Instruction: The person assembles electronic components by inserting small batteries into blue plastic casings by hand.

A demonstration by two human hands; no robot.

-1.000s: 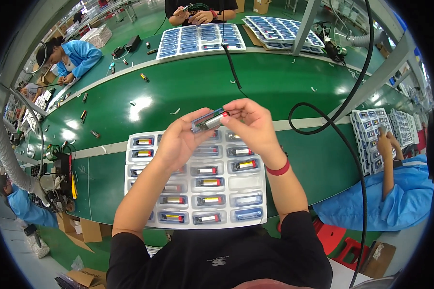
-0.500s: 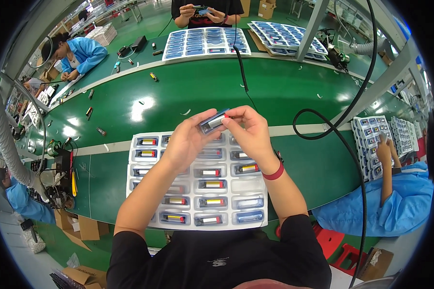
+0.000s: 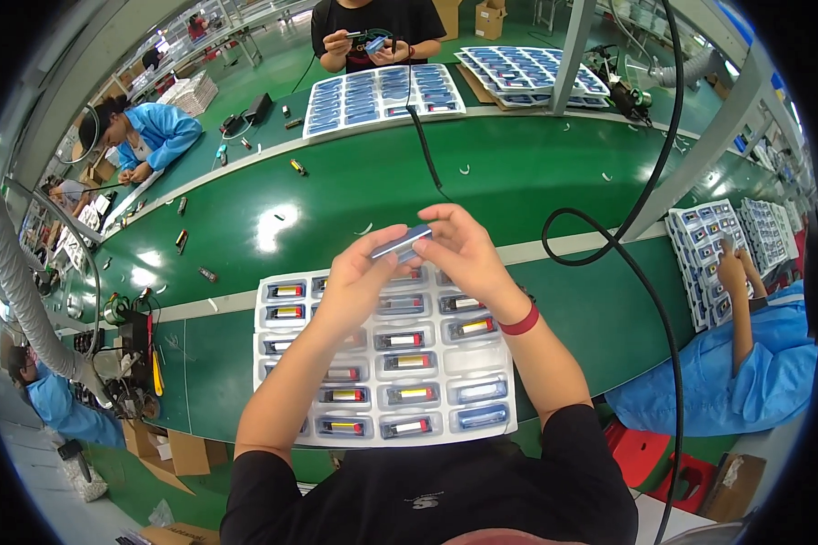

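Observation:
Above the far edge of a white moulded tray (image 3: 478,360), both my hands hold a small oblong bluish plastic housing (image 3: 400,245). My left hand (image 3: 354,277) grips its left end, thumb beneath and fingers along the top. At the right end, the thumb and fingers of my right hand (image 3: 468,259) pinch it. What lies inside the housing is hidden at this angle. Many tray pockets below hold similar bluish housings with a red-ended battery-like cell (image 3: 407,361) in each. Two near-right pockets hold housings (image 3: 482,417) with no red end showing.
A black cable (image 3: 641,282) loops down on the right. Beyond runs a green belt (image 3: 336,195) with scattered small parts. A co-worker (image 3: 377,36) across it handles parts behind another filled tray (image 3: 382,95). Tools (image 3: 136,354) stand at left; a blue-sleeved co-worker (image 3: 736,363) works at right.
The housing has turned in my fingers, so its red-and-white contents no longer show and a plain bluish side does. The whole view has shifted slightly.

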